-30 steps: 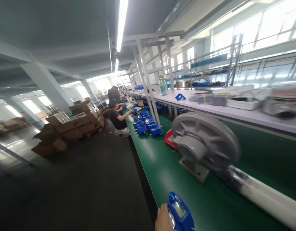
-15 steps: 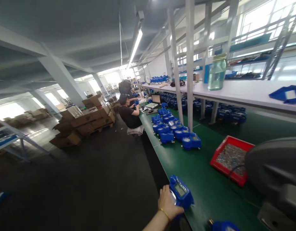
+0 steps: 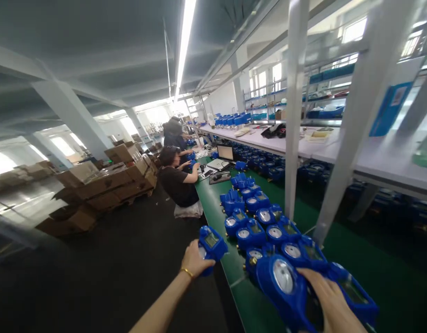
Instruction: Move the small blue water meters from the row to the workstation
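My left hand (image 3: 195,260), wearing a gold bangle, grips a blue water meter (image 3: 212,243) with a small digital display, holding it over the near edge of the green-topped bench (image 3: 220,222). My right hand (image 3: 329,296) lies at the bottom right, its fingers over a second blue meter (image 3: 282,282) with a round glass dial. That meter's lower part is cut off by the frame. Right beside it sits another blue meter (image 3: 352,291). Many more blue meters (image 3: 251,226) stand in close rows along the bench.
A seated co-worker in a black shirt (image 3: 175,182) handles items at a laptop (image 3: 225,155) farther along the bench. Stacked cardboard boxes (image 3: 105,182) stand on pallets across the dark floor. White shelving posts (image 3: 294,115) rise from the bench, beside a white upper bench (image 3: 269,141).
The view has swung left, and the grey round machine and red tray have left the frame. My right hand has come into view on a meter. My left hand still holds its meter.
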The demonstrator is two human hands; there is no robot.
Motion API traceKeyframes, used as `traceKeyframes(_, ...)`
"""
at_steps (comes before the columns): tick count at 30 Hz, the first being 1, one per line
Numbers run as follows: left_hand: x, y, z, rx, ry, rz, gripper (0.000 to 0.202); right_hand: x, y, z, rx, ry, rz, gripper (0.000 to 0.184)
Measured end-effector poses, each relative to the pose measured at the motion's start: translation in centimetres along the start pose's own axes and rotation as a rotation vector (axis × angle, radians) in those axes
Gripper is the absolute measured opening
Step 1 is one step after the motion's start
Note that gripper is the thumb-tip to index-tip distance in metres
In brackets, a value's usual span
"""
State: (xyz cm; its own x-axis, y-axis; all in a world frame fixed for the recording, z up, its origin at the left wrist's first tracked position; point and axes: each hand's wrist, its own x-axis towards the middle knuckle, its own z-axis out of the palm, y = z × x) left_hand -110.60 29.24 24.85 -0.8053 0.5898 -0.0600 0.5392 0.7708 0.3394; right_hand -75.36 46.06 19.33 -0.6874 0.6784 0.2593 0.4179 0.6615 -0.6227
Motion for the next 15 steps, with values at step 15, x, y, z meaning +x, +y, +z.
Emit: traceKeyframes(15, 49.3, -5.5, 1.0, 0.128, -0.103, 0.127, 0.071, 49.4, -9.3, 15.8, -0.504, -0.319, -0.336, 0.098)
